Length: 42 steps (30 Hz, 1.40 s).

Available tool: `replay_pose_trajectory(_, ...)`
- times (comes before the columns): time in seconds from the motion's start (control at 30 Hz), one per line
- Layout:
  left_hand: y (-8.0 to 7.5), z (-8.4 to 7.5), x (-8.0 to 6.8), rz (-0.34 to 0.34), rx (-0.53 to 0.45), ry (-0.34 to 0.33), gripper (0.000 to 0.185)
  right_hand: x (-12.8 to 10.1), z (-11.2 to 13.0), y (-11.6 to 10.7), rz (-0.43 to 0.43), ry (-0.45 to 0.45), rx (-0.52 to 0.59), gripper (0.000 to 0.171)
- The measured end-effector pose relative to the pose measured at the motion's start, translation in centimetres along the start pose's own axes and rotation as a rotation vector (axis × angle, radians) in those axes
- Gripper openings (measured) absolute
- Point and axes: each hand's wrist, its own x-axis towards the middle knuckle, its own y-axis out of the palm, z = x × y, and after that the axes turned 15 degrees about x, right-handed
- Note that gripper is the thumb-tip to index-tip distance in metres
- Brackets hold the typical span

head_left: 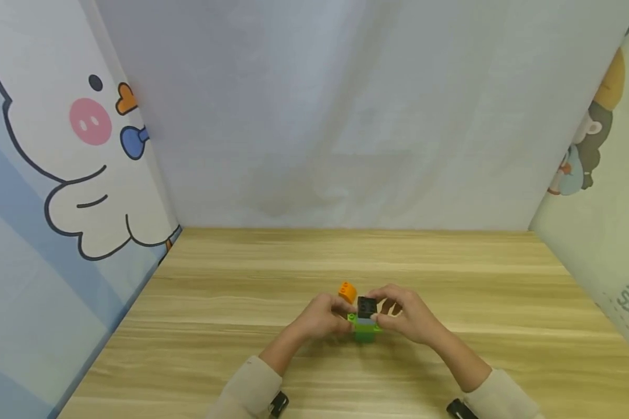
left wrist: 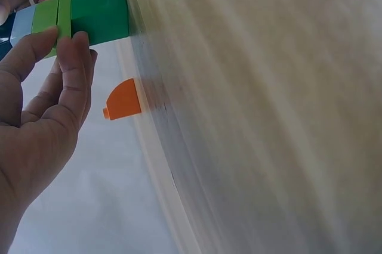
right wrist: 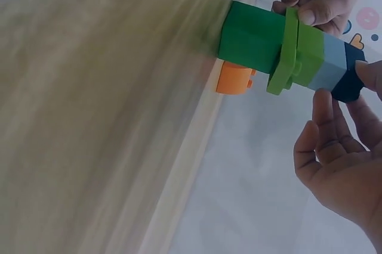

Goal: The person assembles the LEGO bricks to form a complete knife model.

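Observation:
A small tower of toy building bricks stands on the table between the two hands. From the bottom up it has a dark green block, a wider light green plate, a light green brick, a grey-blue brick and a black brick on top. My left hand pinches the light green part from the left side. With thumb and fingers, my right hand holds the black brick. Just behind the tower lies an orange brick with a curved side, touched by neither hand.
The wood-grain table ends at a pale hanging cloth. Printed panels stand at the left and right. Dark bands show at the sleeves.

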Motion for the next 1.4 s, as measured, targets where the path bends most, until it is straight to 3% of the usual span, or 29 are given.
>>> replay_pose_trajectory(0.23, 0.2, -0.2, 0.1, -0.008, 0.018, 0.014, 0.031, -0.5, 0.7, -0.5, 0.012, 0.091, 0.028, 0.039)
replay_pose_trajectory(0.4, 0.2, -0.3, 0.1, -0.014, 0.028, 0.010, 0.031, -0.5, 3.1, -0.3, -0.002, 0.165, 0.060, 0.042)
replay_pose_trajectory(0.7, 0.0, -0.3, -0.2, -0.003, 0.015, -0.018, 0.032, -1.3, -0.2, 0.0, 0.027, 0.176, 0.008, 0.044)
replay_pose_trajectory(1.4, 0.1, -0.6, -0.5, -0.005, 0.032, 0.002, 0.030, -1.4, -0.8, 0.3, 0.117, 0.303, 0.078, 0.035)
